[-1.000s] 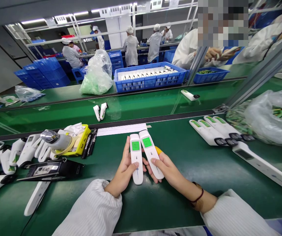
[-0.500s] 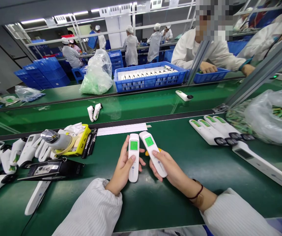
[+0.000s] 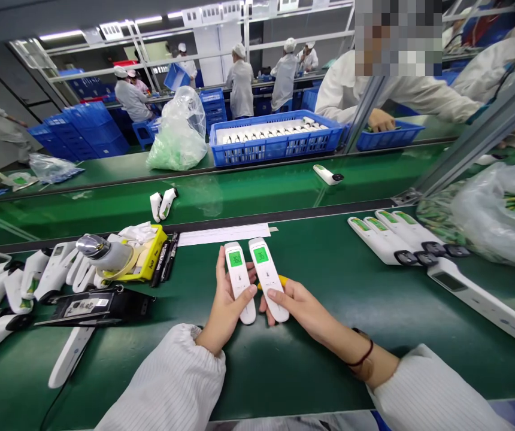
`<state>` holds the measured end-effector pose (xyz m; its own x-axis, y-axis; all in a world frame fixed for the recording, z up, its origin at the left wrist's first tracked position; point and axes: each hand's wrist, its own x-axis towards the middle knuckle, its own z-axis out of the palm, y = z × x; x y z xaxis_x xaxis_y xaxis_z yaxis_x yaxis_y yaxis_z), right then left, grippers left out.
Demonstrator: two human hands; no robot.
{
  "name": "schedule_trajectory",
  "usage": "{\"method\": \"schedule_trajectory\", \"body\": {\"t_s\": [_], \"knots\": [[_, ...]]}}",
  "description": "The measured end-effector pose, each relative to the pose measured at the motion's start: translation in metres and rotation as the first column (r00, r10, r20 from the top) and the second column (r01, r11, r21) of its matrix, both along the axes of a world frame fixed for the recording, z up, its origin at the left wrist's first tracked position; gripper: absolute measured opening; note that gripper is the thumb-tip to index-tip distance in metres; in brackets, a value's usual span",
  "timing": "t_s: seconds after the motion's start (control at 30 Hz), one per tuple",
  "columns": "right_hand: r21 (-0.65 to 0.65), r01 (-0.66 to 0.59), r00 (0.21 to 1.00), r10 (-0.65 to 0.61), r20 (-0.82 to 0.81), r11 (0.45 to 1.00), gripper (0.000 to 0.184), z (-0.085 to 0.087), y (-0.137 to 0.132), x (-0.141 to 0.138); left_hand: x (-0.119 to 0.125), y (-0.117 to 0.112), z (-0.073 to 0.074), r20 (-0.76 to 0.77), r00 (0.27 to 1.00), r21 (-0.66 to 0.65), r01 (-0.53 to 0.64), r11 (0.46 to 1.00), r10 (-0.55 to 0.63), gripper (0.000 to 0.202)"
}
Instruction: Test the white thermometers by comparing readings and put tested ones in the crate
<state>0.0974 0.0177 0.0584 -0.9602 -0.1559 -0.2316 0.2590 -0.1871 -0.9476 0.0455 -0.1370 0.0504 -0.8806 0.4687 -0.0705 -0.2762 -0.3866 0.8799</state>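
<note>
My left hand (image 3: 220,308) is closed round a white infrared thermometer (image 3: 242,284), thumb lying on its lower front. A second white thermometer (image 3: 267,278) is in my right hand (image 3: 300,305), with my thumb pressed on its handle. Both screens glow green with dark digits, and the two tops lean close together above the green bench (image 3: 311,371). Something yellow (image 3: 282,280) shows behind the right thermometer at my fingers; I cannot make out what it is.
White thermometers (image 3: 37,272) crowd the left, beside a black holder (image 3: 100,306) and a yellow box (image 3: 152,257). More thermometers (image 3: 385,239) lie right, near a plastic bag (image 3: 486,203). Beyond the green belt (image 3: 248,191) stand a blue crate (image 3: 279,143) and a co-worker (image 3: 342,90).
Both thermometers have shifted slightly left. The right one is more upright and nearer the left one, which now leans left. On the belt, the thermometers have slid left.
</note>
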Motion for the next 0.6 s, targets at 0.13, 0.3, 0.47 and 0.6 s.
{"method": "schedule_trajectory", "body": {"t_s": [0.13, 0.3, 0.47, 0.6], "knots": [[0.15, -0.036, 0.999, 0.034, 0.013, 0.988, 0.05, -0.001, -0.006, 0.005, 0.007, 0.001, 0.004, -0.059, 0.998, -0.031, -0.016, 0.999, 0.014, 0.104], [0.31, 0.018, 1.0, -0.013, -0.017, 0.95, 0.049, -0.007, -0.005, 0.008, 0.009, 0.001, 0.012, -0.127, 0.989, -0.055, -0.088, 0.995, 0.08, 0.107], [0.394, 0.012, 1.0, -0.013, 0.0, 0.919, 0.055, -0.01, -0.004, 0.006, 0.006, 0.001, 0.005, -0.101, 0.992, -0.036, -0.074, 0.997, 0.07, 0.104], [0.153, -0.027, 0.999, 0.02, 0.042, 0.988, 0.056, -0.008, -0.01, 0.003, 0.004, 0.001, -0.002, -0.12, 0.99, -0.026, -0.075, 0.997, 0.071, 0.101]]}}
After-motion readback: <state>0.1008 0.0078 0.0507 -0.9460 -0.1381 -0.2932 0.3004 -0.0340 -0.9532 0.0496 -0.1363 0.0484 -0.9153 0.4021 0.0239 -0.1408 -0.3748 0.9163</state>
